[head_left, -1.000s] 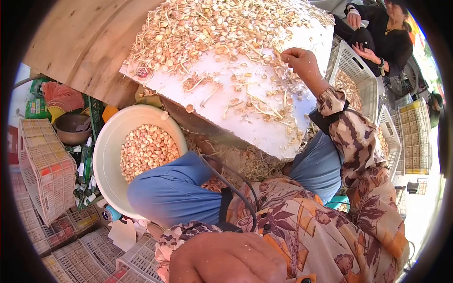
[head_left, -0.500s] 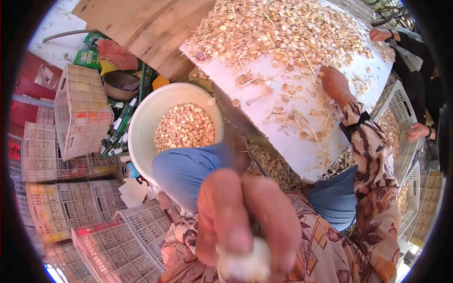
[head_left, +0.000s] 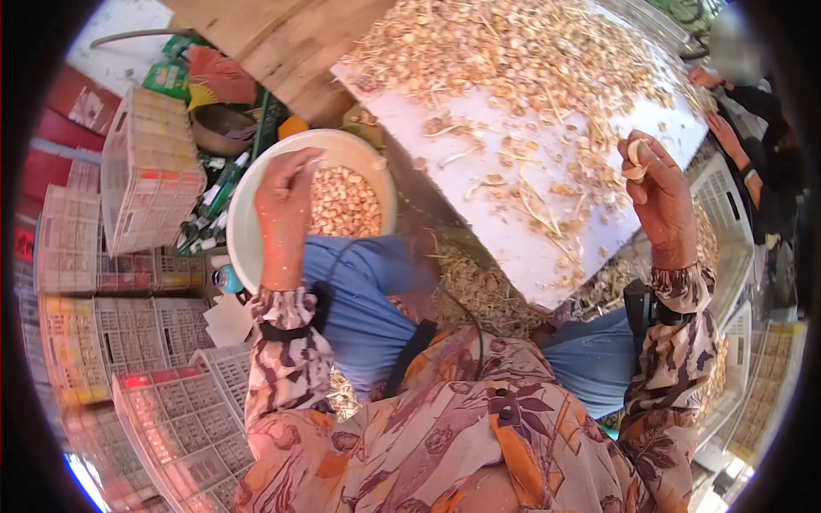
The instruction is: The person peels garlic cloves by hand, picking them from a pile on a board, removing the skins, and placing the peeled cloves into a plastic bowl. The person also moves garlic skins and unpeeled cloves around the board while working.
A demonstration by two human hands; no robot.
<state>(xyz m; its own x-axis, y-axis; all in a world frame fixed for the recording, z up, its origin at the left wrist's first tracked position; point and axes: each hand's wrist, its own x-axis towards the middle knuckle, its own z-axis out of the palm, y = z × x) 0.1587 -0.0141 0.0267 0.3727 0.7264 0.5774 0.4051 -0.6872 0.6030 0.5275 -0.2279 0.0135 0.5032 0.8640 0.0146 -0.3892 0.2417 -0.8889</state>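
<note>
My left hand [head_left: 286,201] is over the left side of a white tub [head_left: 243,224], its fingers closed together; what they hold, if anything, is hidden. Peeled-looking garlic cloves [head_left: 344,203] lie in the tub beside it. My right hand [head_left: 660,192] is raised above the right edge of a white board [head_left: 505,231], thumb and fingers closed on garlic cloves [head_left: 635,160]. Across the far part of the board spreads a large heap of garlic cloves and dry stalks [head_left: 513,60], with loose skins and stalks nearer to me.
Stacked plastic crates [head_left: 154,175] stand at the left, near a metal bowl [head_left: 224,128]. A wooden board [head_left: 282,43] lies at the top. Another person's hands [head_left: 729,141] show at the right, near a crate [head_left: 723,197]. Dry stalks [head_left: 479,286] cover the ground between my knees.
My left hand has moved from close before the camera to over the tub, and the garlic it held is out of sight. My right hand has lifted off the board with cloves in its fingers.
</note>
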